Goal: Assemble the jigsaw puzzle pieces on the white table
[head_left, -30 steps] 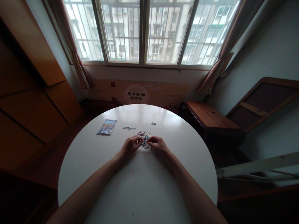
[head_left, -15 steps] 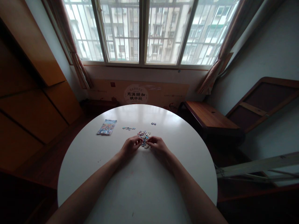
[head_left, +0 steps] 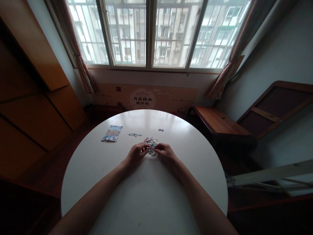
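Observation:
A small heap of jigsaw pieces (head_left: 151, 142), mixed in colour, lies near the middle of the white round table (head_left: 146, 202). My left hand (head_left: 138, 151) is at the heap's near left side, thumb and fingers curled into a pinch on a jigsaw piece. From the right, my right hand (head_left: 164, 151) pinches at the heap's near edge, its fingertips close to the left ones. The pieces in the fingers are small and partly hidden. Beyond the left hand lies a joined strip of jigsaw pieces (head_left: 135, 134). A small cluster of pieces (head_left: 160, 130) sits behind the heap.
A printed picture sheet (head_left: 112, 133) lies on the table's left part. Past the far edge, a printed panel (head_left: 166, 94) stands below the barred window. A wooden bench (head_left: 221, 120) is at the right, cabinets (head_left: 22, 114) at the left.

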Motion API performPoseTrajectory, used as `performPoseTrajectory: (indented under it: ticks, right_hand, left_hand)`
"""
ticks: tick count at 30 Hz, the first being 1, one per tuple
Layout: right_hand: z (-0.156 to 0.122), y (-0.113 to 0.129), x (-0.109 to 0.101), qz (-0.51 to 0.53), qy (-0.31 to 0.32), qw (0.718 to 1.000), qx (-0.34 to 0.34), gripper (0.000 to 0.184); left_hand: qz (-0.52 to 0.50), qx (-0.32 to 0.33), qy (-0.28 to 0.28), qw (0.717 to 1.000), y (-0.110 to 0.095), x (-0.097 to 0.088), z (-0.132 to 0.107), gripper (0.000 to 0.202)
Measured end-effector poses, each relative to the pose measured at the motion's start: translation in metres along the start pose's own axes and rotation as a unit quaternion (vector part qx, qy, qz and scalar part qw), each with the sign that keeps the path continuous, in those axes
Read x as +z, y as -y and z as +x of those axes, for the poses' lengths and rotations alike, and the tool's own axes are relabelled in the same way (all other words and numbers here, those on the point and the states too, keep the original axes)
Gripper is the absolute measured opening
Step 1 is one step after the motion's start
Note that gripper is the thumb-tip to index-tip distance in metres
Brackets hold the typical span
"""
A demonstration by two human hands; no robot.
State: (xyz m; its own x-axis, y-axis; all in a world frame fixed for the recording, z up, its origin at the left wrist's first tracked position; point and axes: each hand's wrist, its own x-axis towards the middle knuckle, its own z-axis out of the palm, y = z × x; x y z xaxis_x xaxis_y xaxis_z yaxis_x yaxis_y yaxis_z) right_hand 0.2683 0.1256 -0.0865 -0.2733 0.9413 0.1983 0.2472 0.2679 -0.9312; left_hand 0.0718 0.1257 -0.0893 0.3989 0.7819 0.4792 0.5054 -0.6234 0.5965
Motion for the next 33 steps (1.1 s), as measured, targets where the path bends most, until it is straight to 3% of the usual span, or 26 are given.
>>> performPoseTrajectory:
  ticks: [33]
  right_hand:
    - [0.0002, 0.0006, 0.0009, -0.008, -0.002, 1.000, -0.006, 0.018]
  left_hand:
    - [0.004, 0.002, 0.007, 1.000, 0.0009, 0.0004, -0.0004, 0.015]
